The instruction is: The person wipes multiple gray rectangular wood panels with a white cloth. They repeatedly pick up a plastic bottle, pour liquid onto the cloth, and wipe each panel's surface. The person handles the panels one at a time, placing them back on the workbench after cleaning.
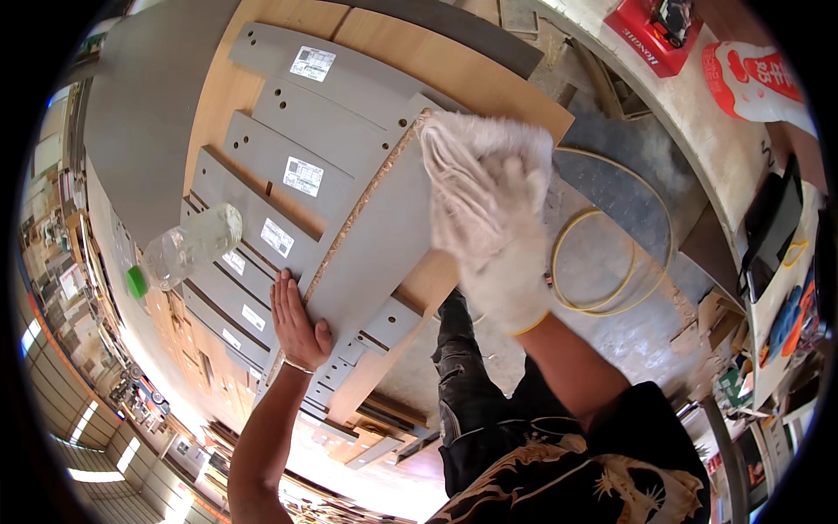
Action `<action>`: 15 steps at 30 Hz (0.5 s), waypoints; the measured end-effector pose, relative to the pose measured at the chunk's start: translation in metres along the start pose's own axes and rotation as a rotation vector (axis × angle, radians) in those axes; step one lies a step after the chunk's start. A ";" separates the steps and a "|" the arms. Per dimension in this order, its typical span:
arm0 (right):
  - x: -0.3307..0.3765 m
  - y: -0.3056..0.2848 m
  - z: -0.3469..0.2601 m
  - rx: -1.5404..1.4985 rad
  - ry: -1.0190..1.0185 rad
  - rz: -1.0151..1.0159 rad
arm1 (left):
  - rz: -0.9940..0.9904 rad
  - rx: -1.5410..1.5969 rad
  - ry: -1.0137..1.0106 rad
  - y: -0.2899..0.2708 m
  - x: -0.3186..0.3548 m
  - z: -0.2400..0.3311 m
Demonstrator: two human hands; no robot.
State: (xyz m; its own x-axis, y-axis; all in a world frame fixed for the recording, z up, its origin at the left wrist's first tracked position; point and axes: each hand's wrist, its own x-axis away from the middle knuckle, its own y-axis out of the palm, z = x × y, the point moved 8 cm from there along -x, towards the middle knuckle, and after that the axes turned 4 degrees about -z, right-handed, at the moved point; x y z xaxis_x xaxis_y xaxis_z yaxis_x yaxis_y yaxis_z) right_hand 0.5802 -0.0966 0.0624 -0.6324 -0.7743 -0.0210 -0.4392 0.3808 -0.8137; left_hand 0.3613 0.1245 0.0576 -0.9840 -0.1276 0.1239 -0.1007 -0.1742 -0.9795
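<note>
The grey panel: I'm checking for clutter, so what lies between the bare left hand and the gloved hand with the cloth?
Only bare grey panel lies between left hand and right hand, head view.

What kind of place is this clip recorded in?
Probably a furniture or panel workshop: grey drilled chipboard panels are stacked on a bench, offcuts lie below, and a coiled yellow hose lies on the dusty floor.
</note>
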 end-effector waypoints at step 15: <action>0.031 0.037 -0.067 -0.183 -0.206 -0.091 | 0.045 0.049 -0.032 -0.001 0.002 -0.006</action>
State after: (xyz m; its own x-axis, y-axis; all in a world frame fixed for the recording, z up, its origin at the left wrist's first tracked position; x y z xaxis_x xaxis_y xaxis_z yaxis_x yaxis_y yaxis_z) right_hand 0.5017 -0.0723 0.0700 -0.4501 -0.8889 -0.0853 -0.6080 0.3750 -0.6998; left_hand 0.3588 0.1308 0.0581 -0.9822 -0.1672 0.0858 -0.0486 -0.2153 -0.9753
